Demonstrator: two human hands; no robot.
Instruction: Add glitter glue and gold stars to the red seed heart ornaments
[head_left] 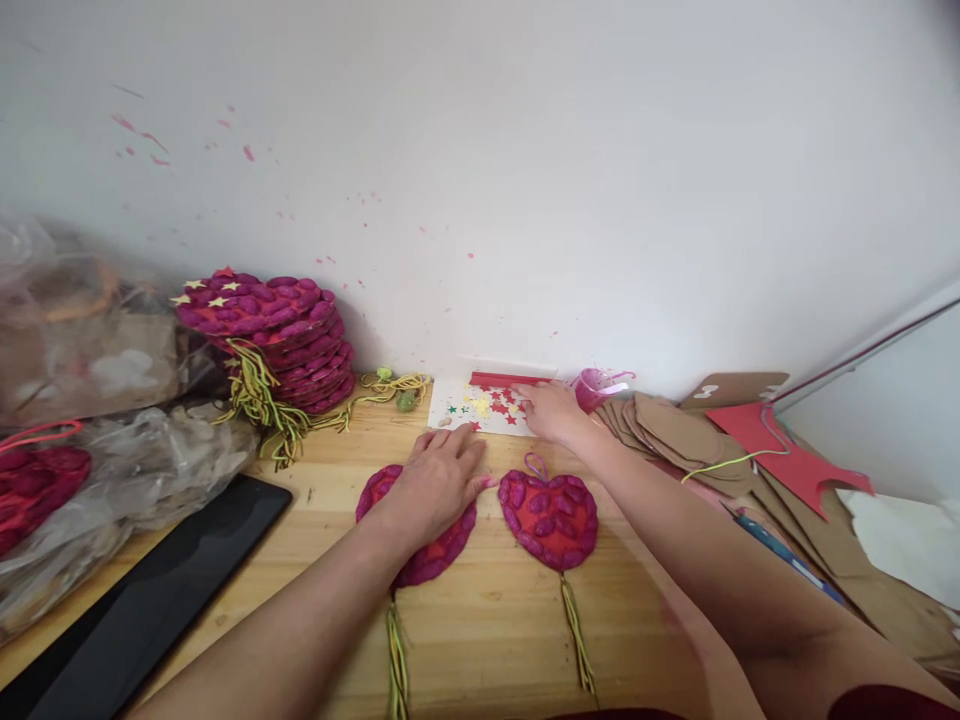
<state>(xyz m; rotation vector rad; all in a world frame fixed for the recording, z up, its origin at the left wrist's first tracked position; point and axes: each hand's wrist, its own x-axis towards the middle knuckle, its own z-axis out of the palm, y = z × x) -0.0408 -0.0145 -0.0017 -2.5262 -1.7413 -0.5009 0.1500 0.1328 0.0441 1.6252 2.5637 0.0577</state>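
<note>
My left hand [439,480] lies over a purple and red ornament [446,550], covering its middle; its fingers stretch toward the white paper. Beside it a heart-shaped ornament [548,518] of purple lumps on red lies flat, with a small loop on top and a green-yellow tassel [576,632] below. My right hand [551,408] reaches to the right part of the white paper [442,410], fingers stretched out at small red stars [504,406]. Yellow stars [480,404] and a few green ones are scattered there. Whether a star is under the fingertips is hidden.
A stack of purple ornaments [300,340] with tassels stands at the left by plastic bags [150,470] and a black flat object [165,590]. A pink cup [596,388] stands against the wall. Cardboard pieces [675,430] and red sheet [780,450] lie at right.
</note>
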